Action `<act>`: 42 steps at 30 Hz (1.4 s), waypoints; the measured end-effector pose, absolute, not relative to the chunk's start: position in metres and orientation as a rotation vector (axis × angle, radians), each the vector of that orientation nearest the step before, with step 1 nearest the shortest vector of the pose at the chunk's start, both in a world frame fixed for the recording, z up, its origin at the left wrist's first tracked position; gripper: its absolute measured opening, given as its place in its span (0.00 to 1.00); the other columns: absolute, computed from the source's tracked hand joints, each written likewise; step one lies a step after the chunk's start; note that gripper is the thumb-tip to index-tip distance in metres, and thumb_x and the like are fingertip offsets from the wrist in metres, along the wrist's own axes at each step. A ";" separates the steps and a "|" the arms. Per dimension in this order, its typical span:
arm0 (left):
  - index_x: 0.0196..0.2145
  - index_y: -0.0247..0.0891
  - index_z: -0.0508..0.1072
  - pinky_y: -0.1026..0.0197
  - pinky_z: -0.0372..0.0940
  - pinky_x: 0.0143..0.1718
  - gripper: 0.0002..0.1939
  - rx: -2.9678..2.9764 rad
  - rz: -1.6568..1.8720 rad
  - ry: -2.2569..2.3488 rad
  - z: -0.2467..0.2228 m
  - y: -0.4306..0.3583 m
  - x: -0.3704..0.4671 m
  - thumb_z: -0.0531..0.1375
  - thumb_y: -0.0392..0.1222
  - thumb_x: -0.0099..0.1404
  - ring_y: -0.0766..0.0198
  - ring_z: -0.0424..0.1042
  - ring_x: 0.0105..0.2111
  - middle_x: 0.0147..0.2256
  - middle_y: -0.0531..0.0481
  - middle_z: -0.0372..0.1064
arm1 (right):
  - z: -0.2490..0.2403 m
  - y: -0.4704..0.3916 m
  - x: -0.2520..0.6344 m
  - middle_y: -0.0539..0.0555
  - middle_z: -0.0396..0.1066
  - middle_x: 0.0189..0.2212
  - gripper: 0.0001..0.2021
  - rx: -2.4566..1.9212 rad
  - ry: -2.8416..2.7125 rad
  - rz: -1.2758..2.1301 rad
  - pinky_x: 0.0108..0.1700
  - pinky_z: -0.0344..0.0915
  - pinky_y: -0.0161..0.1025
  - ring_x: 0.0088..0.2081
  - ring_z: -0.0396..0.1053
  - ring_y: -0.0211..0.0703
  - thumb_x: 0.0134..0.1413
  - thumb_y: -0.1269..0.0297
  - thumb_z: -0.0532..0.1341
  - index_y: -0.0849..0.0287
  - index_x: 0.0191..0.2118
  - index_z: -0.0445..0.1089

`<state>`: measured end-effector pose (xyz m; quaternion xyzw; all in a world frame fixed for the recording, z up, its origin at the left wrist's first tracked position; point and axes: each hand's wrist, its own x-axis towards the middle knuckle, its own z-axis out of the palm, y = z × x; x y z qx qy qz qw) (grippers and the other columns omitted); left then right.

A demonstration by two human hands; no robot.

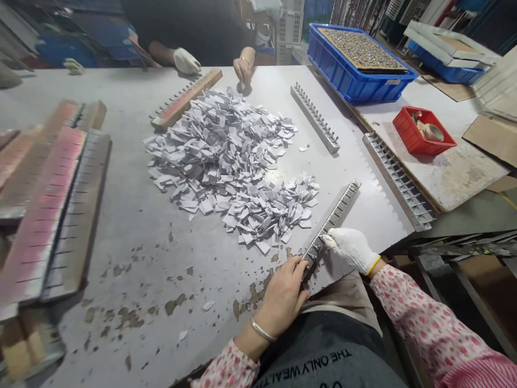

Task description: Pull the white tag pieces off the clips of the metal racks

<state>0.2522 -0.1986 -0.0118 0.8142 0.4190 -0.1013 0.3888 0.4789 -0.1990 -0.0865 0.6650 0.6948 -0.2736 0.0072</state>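
Note:
A long silver metal bar (338,211) with small upright pieces along it lies slantwise near the table's front edge. My bare left hand (283,293), with a bangle at the wrist, has its fingers wrapped round the bar's near end. My right hand (349,248), in a white knitted glove, is at the bar's middle with its fingertips pressed together against it; whether they pinch something small is hidden. Beyond my left hand spreads a large heap of small white pieces (226,156). A few loose white pieces lie in front of the heap.
Another person's gloved hand (186,61) and bare hand (244,69) are behind the heap, beside a wooden-backed bar (189,99). Silver pegged bars (315,118) stand to the right, with a blue crate (359,81) and red bin (420,143) beyond. Pink-topped bars (48,205) are stacked left.

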 end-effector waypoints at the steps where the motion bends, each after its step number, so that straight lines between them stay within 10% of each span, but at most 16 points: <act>1: 0.57 0.40 0.57 0.44 0.66 0.53 0.30 2.084 -0.261 1.072 -0.013 -0.199 0.252 0.61 0.29 0.58 0.48 0.63 0.55 0.56 0.39 0.59 | -0.084 -0.197 0.478 0.52 0.73 0.27 0.20 2.047 2.147 -0.851 0.28 0.47 0.37 0.29 0.70 0.41 0.68 0.53 0.47 0.57 0.30 0.66; 15: 0.56 0.42 0.62 0.51 0.70 0.44 0.23 1.930 -0.145 1.006 -0.013 -0.175 0.237 0.59 0.39 0.63 0.53 0.70 0.46 0.50 0.43 0.65 | -0.056 -0.175 0.468 0.59 0.75 0.32 0.16 1.788 2.050 -0.999 0.33 0.61 0.38 0.35 0.74 0.49 0.66 0.60 0.49 0.59 0.36 0.71; 25: 0.34 0.37 0.75 0.55 0.66 0.40 0.10 2.256 0.170 1.380 -0.034 -0.097 0.228 0.54 0.32 0.67 0.58 0.71 0.39 0.39 0.44 0.73 | -0.066 -0.185 0.470 0.55 0.71 0.26 0.21 1.856 2.290 -1.007 0.28 0.50 0.37 0.28 0.69 0.44 0.66 0.52 0.49 0.59 0.29 0.68; 32: 0.32 0.35 0.72 0.67 0.59 0.23 0.14 1.232 0.602 1.367 0.001 -0.144 0.255 0.61 0.50 0.62 0.71 0.60 0.21 0.23 0.55 0.65 | -0.030 -0.198 0.453 0.49 0.70 0.27 0.14 2.178 2.266 -1.915 0.32 0.56 0.33 0.29 0.66 0.39 0.66 0.54 0.51 0.57 0.36 0.67; 42: 0.28 0.36 0.71 0.65 0.61 0.27 0.15 1.526 0.214 0.993 0.039 -0.160 0.247 0.58 0.49 0.65 0.67 0.65 0.23 0.24 0.51 0.67 | -0.003 -0.209 0.449 0.48 0.66 0.20 0.16 1.698 1.716 -2.845 0.26 0.57 0.31 0.22 0.64 0.35 0.63 0.56 0.52 0.59 0.28 0.63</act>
